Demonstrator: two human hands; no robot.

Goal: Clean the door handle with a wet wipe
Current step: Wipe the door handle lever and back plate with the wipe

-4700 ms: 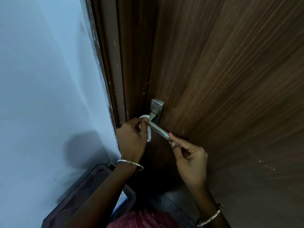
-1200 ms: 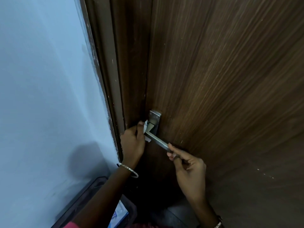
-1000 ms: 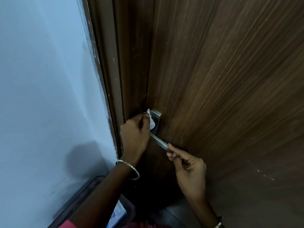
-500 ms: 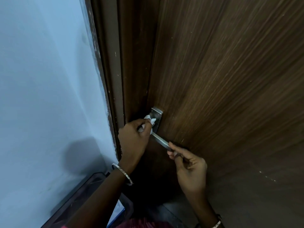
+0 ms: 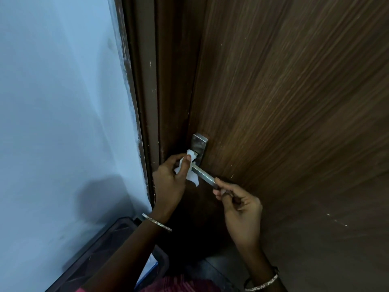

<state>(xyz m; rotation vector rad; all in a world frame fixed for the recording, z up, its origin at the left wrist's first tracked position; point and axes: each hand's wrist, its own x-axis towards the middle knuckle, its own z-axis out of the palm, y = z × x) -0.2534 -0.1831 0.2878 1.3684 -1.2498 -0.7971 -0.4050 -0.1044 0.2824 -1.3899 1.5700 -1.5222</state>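
Both ends of door handle (image 5: 205,175) held | left hand (image 5: 168,180) grips wet wipe (image 5: 193,177) at plate end | right hand (image 5: 242,209) pinches free tip | brown wooden door (image 5: 294,102)

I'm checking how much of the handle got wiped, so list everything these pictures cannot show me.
Head view: the tip of the door handle, covered by the right hand pinching it.
Head view: the handle's joint with its plate, hidden behind the wet wipe that the left hand grips.
Head view: the handle's underside, facing away from the camera.
Head view: the dark bin, cut off by the bottom edge and crossed by the left arm.
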